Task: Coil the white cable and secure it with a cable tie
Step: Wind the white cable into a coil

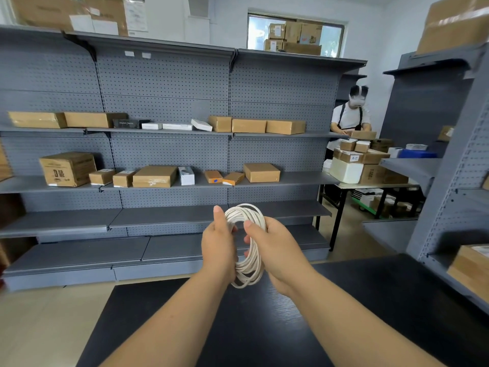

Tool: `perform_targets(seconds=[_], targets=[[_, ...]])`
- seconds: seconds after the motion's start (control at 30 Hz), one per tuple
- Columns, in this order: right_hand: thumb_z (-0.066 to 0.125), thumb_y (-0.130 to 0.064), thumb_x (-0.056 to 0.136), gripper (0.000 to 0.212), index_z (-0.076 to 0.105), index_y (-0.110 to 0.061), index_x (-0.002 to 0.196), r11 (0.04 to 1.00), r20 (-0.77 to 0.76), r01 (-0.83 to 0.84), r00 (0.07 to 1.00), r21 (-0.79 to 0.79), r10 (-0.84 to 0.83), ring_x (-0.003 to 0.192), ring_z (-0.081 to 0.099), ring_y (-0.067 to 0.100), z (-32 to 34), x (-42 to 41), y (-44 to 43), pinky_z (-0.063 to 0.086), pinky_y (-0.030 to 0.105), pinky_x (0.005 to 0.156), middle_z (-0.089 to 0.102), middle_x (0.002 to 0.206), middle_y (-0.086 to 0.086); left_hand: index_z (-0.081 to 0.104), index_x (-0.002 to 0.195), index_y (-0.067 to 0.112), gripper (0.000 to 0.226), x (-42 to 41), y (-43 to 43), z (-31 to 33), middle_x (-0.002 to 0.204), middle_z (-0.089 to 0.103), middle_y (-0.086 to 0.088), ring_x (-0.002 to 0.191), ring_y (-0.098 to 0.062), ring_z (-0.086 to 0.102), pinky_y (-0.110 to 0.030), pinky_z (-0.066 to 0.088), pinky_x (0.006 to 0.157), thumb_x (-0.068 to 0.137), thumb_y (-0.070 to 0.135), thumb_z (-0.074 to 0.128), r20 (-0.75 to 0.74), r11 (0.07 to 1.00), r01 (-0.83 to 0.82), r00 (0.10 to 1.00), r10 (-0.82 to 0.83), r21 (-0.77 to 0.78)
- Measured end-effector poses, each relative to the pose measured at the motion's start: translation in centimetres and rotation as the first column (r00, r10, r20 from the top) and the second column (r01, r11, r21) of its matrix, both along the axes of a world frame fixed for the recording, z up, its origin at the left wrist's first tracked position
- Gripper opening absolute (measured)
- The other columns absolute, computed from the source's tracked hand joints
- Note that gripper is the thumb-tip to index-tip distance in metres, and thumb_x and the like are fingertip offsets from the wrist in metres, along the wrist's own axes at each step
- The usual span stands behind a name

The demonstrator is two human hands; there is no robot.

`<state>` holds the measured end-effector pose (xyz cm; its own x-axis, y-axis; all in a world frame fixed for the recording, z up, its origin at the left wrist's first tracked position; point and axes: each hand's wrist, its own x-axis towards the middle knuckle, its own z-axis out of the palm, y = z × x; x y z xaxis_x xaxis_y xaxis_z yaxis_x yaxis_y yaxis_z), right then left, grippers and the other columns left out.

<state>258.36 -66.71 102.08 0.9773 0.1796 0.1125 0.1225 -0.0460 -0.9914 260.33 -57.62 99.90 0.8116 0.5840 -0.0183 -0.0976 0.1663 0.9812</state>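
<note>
Head view shows the white cable wound into a loose, upright coil of many loops, held in the air above the far edge of the counter. The left hand grips the coil's left side, fingers curled through the loops and thumb pointing up. The right hand clasps the coil's right side, thumb laid across the strands near the top. Both forearms reach out over the counter, which is dark with a fine wood grain.

Beyond the counter's far edge lies a strip of pale floor, then a long grey pegboard shelving unit with cardboard boxes on its middle shelves. Its lower shelves, those nearest the counter, show bare grey metal. Beyond the counter's far right corner, another person stands at a table stacked with boxes. A second grey shelving unit crowds the counter's right side. High above the first unit, farthest from the counter, is a window.
</note>
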Motion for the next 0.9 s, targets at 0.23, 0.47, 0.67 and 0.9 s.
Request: perform_targets(seconds=[0.23,0.47,0.67,0.9], targets=[[0.048,-0.027,0.093,0.016,0.057,-0.013,0.093,1.0,-0.062,-0.005,0.998,-0.022,0.003,0.07,0.048,0.014,-0.2,1.6,-0.8,0.041,0.034,0.07,0.051,0.073,-0.004,0.058,0.098,0.015,0.053,-0.8,0.4,-0.5,0.078,0.054,-0.005,0.058,-0.015,0.045,-0.027,0.042,0.054,0.089,0.062,0.034,0.032,0.958,0.245,0.969,-0.243,-0.146],[0.047,-0.027,0.092,0.016,0.054,-0.019,0.08,0.998,0.002,0.044,0.999,-0.05,-0.044,0.069,0.046,0.016,-0.5,2.1,-1.1,0.039,0.036,0.071,0.049,0.068,-0.004,0.049,0.123,0.02,0.045,-1.3,0.9,-0.5,0.107,0.062,-0.002,0.088,-0.017,0.062,-0.035,0.055,0.071,0.091,0.052,0.041,0.15,0.95,0.301,0.946,-0.287,-0.082],[0.046,-0.024,0.092,0.016,0.054,-0.011,0.085,0.981,0.127,0.077,0.99,-0.176,-0.054,0.072,0.044,0.016,-0.5,1.7,-1.0,0.037,0.033,0.069,0.05,0.074,-0.002,0.009,0.147,0.026,0.064,-1.4,0.7,0.4,0.151,0.019,-0.004,0.139,-0.017,0.023,-0.038,0.02,0.115,0.095,0.028,0.046,0.249,0.969,-0.01,0.967,-0.053,0.247],[0.045,-0.026,0.094,0.022,0.055,-0.006,0.098,0.879,0.242,0.014,0.963,-0.476,0.115,0.087,0.054,0.022,0.1,1.2,-1.4,0.044,0.04,0.082,0.06,0.098,0.008,0.029,0.135,0.043,0.054,-0.6,3.3,0.2,0.15,0.019,0.017,0.142,-0.002,0.006,-0.029,0.003,0.115,0.085,0.056,0.014,0.24,0.514,-0.086,0.94,-0.241,0.854]])
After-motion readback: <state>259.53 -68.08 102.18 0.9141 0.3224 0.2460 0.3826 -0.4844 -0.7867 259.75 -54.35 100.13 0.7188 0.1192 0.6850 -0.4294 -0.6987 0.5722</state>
